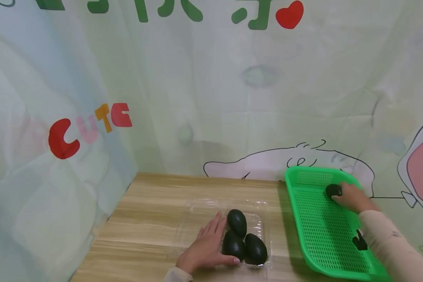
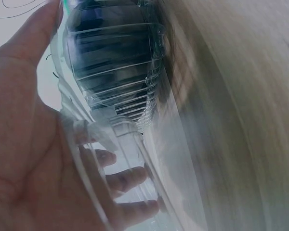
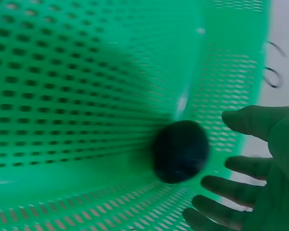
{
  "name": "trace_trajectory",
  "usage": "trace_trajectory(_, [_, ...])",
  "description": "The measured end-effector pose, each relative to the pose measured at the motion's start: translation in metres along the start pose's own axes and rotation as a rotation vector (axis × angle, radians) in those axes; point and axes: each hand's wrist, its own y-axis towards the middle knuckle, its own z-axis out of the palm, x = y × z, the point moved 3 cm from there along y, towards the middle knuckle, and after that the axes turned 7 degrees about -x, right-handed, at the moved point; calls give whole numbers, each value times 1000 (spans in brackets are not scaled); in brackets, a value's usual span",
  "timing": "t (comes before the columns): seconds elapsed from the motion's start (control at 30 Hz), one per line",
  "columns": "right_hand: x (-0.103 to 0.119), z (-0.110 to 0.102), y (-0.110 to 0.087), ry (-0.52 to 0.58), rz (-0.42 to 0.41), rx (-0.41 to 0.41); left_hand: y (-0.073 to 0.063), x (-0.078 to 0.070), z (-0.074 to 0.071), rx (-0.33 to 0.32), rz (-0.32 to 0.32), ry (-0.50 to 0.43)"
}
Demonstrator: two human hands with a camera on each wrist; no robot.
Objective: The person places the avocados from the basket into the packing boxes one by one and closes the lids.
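Head view: one dark avocado [image 1: 333, 190] lying on the basket [image 1: 317, 235] floor near the far end, right hand [image 1: 352, 197] just beside it. In the right wrist view, the same avocado [image 3: 180, 151] resting against the green mesh wall, fingers [image 3: 221, 187] spread and straight near it, not closed on it; contact hard to tell. Three more avocados [image 1: 244, 238] packed close together in a clear tray [image 1: 264, 219] on the wooden table [image 1: 144, 219], left of the basket. Left hand [image 1: 206, 248] laid flat on the tray's left side, fingers straight, thumb along the near edge. In the left wrist view, fingers [image 2: 127, 178] seen through the ribbed clear plastic, one avocado [image 2: 113, 53] above them. Behind the table, a printed curtain [image 1: 91, 117].
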Motion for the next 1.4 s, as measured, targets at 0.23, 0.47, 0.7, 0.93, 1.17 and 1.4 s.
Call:
trace_trajectory(0.23, [-8,25,0,-22,97,-68,1,-2,-1,3,4,-6])
trace_trajectory(0.47, [-6,36,4,-87,93,-166,2,-1,3,20,-28,-21])
trace_trajectory(0.7, [-3,41,14,-144,96,-193,1,-2,4,14,-25,-15])
trace_trajectory(0.93, [-3,49,21,-166,87,-237,0,-2,3,15,-20,-13])
trace_trajectory(1.17, [-2,61,27,-138,87,-270,0,1,1,17,-30,-5])
trace_trajectory(1.4, [-7,64,28,-87,77,-247,1,-1,-1,15,-15,3])
